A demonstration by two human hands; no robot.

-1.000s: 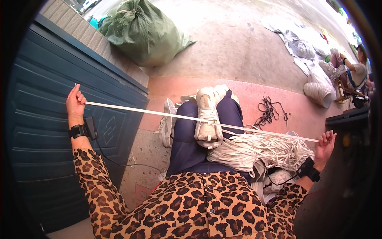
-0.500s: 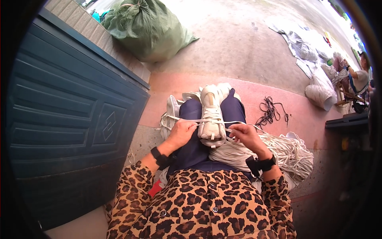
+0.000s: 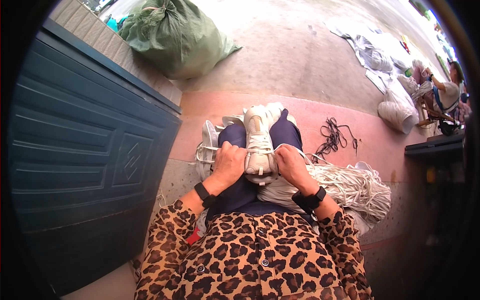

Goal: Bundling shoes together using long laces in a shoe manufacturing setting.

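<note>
A cream-white sneaker [image 3: 258,127] rests between my knees, its heel toward me and its front away. White lace [image 3: 261,150] crosses its upper, with an end running out to each side. My left hand [image 3: 229,162] is closed on the lace at the shoe's left side. On the right side, my right hand [image 3: 291,165] is closed on the other lace end, close against the shoe. More pale shoes show beyond my knees, partly hidden. By my right thigh lies a big bundle of white laces [image 3: 350,192].
A tangle of black laces [image 3: 330,137] lies on the pink floor strip ahead right. A dark blue door panel [image 3: 90,155] stands at my left. A full green sack [image 3: 175,42] is beyond it. Far right, another person [image 3: 447,92] sits near white sacks [image 3: 397,110].
Both hands have moved inward and closer to the shoe, fingers curled tighter. The crossed lace between them now lies nearer the shoe's upper. The view has shifted slightly.
</note>
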